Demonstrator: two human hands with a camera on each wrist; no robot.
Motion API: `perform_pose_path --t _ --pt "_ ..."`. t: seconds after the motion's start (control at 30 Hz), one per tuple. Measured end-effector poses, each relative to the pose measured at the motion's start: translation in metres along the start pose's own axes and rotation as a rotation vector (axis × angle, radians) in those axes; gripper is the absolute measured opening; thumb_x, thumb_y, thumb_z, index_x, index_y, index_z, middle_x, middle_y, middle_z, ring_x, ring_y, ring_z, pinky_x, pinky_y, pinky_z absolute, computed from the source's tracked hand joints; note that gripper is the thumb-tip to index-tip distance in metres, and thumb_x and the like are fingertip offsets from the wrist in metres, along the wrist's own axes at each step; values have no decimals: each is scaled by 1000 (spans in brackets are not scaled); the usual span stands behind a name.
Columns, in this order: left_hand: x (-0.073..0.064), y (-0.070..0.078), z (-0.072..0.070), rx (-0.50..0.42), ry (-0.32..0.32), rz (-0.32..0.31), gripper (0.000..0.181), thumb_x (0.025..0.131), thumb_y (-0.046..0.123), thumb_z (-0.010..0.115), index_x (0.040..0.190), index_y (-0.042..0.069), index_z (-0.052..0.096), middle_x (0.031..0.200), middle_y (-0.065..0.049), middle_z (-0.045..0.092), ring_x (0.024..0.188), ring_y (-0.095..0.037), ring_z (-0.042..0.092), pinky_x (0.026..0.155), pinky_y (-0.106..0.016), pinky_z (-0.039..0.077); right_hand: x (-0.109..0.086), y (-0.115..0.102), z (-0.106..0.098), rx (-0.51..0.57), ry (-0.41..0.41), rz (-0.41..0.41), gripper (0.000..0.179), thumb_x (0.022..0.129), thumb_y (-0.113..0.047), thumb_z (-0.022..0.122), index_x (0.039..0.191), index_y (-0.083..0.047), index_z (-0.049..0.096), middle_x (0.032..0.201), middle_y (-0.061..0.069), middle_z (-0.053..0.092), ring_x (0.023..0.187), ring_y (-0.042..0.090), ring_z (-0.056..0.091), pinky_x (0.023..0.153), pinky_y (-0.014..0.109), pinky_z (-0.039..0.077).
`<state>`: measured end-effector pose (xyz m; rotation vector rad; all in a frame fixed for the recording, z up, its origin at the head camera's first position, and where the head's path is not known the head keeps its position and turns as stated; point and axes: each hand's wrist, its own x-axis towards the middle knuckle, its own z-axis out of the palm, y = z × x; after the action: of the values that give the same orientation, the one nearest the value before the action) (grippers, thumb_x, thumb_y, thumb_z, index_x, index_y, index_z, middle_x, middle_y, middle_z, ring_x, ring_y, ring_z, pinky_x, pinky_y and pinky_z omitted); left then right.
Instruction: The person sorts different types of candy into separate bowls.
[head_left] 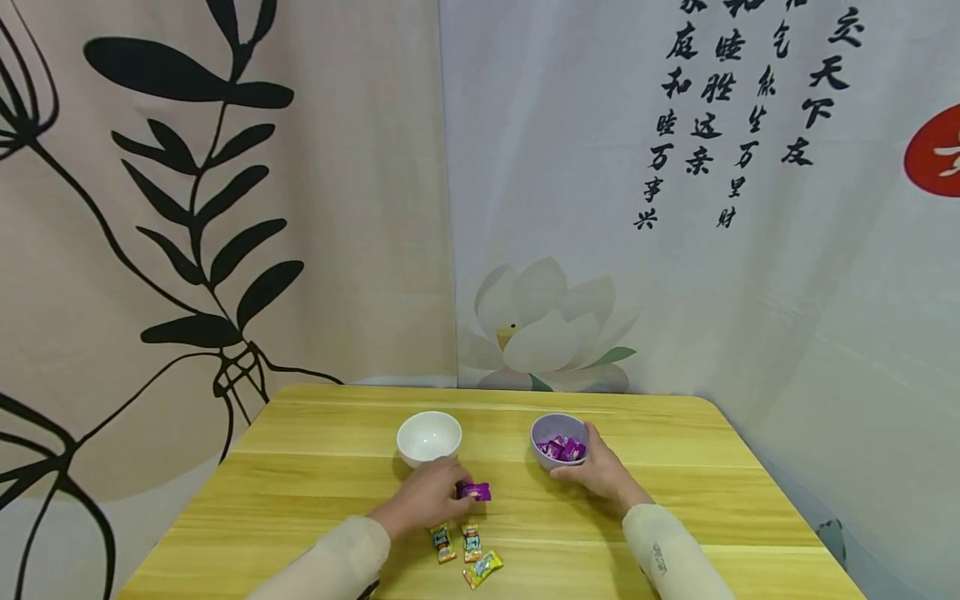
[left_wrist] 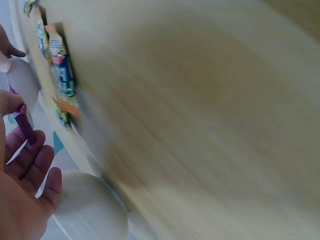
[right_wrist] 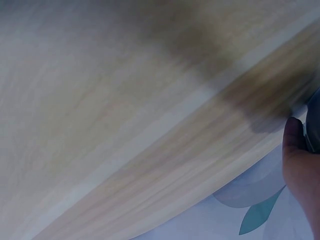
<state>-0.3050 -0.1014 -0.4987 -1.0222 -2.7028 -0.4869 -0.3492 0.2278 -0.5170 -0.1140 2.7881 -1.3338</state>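
Observation:
My left hand (head_left: 429, 494) pinches a purple-wrapped candy (head_left: 477, 492) between thumb and fingers, in front of the white bowl (head_left: 429, 437). The left wrist view shows the same candy (left_wrist: 24, 122) at the fingertips, clear of the table. With my right hand (head_left: 600, 471) I grip the right side of a small purple bowl (head_left: 557, 423), thumb toward the near side. Several purple-wrapped candies (head_left: 562, 448) lie inside that bowl. Only the thumb side of the right hand (right_wrist: 300, 160) and a dark sliver of bowl show in the right wrist view. The white bowl's inside looks bare.
Three yellow-wrapped candies lie on the table near my left forearm: a left one (head_left: 442, 542), a middle one (head_left: 472, 542) and a slanted one (head_left: 483, 569). The wooden table (head_left: 675, 467) ends at a printed cloth backdrop (head_left: 375, 208) with plant drawings and writing.

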Motion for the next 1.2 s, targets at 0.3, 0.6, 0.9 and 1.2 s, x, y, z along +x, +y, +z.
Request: perform_pose_path --t 0.3,0.6,0.9,1.2 --pt "23 10 1 -44 -12 -72 28 88 36 72 99 11 75 87 7 63 81 -8 55 74 -29 50 -1 0 -1 -8 -2 -5 129 70 -44 89 155 1 4 155 32 23 141 50 24 112 63 20" --pt "52 18 0 -25 17 -119 29 89 35 73 99 9 76 84 6 62 76 -8 54 72 -29 50 -1 0 -1 -21 0 3 128 70 -45 89 156 0 5 156 30 23 142 49 24 112 63 20" --pt "84 26 -1 -27 70 -163 28 90 37 71 97 11 76 86 4 65 78 -10 57 70 -29 51 0 2 -1 -17 7 -11 128 70 -44 89 156 1 6 154 31 26 140 50 26 112 63 21" --pt "118 41 1 -7 93 -188 27 89 36 71 97 12 78 86 4 64 79 -11 57 72 -29 50 2 4 -1 -20 4 -45 127 71 -45 88 155 4 5 154 33 26 139 49 29 111 62 23"
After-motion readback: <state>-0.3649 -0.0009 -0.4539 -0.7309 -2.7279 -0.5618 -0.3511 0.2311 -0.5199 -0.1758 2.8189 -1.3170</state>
